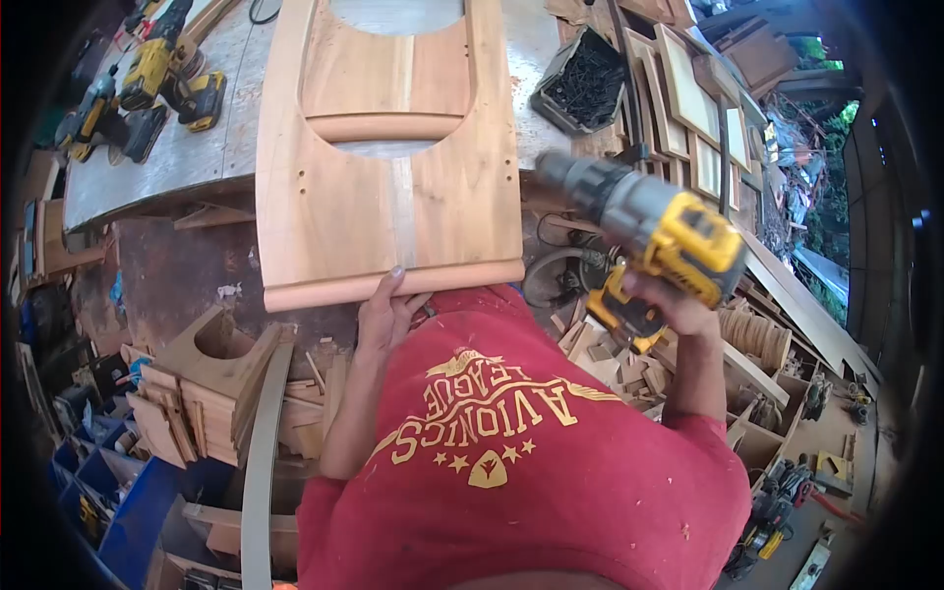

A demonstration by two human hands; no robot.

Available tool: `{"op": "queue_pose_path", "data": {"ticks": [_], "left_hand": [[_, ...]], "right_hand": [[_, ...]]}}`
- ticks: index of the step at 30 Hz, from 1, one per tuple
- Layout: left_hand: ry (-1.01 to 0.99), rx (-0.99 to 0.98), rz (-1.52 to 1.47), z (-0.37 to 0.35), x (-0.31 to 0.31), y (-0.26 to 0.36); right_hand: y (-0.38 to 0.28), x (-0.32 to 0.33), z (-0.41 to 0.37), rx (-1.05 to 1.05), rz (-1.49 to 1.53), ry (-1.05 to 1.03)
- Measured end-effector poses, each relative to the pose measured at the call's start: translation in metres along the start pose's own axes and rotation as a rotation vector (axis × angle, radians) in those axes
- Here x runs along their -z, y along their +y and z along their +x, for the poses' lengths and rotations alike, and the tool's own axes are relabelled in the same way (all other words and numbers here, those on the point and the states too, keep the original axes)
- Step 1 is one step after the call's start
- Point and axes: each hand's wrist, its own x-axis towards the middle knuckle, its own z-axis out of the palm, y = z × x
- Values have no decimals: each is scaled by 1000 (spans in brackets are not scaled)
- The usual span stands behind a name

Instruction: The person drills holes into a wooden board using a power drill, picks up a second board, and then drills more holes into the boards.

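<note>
A wooden panel assembly with a rounded front edge and a large curved cutout lies on the metal-topped workbench, its near end jutting toward my body. My left hand grips that front edge, thumb on top and the other fingers partly hidden. Small drilled holes show near both sides of the panel. To the right of it, my right hand is wrapped around the handle of a yellow and black cordless drill. The drill is slightly blurred, its chuck pointing up and left, apart from the wood.
Two more yellow power drills rest on the workbench at the left. A bin of dark screws sits at its right edge. Stacked wooden pieces and blue bins are at lower left; wood offcuts lie at right.
</note>
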Motion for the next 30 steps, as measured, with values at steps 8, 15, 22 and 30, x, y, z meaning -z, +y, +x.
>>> {"op": "queue_pose_path", "data": {"ticks": [8,15,22,30], "left_hand": [[38,-59,-128,5,5,-7],[218,-138,-28,-9,-18,-9],[227,-170,-14,-14,-32,-5],[237,-176,-4,-13,-36,-5]], "right_hand": [[19,4,35,-23,-43,-84],[11,22,55,-59,-143,-255],[24,29,67,162,-296,-290],[8,29,77,316,-447,-350]]}}
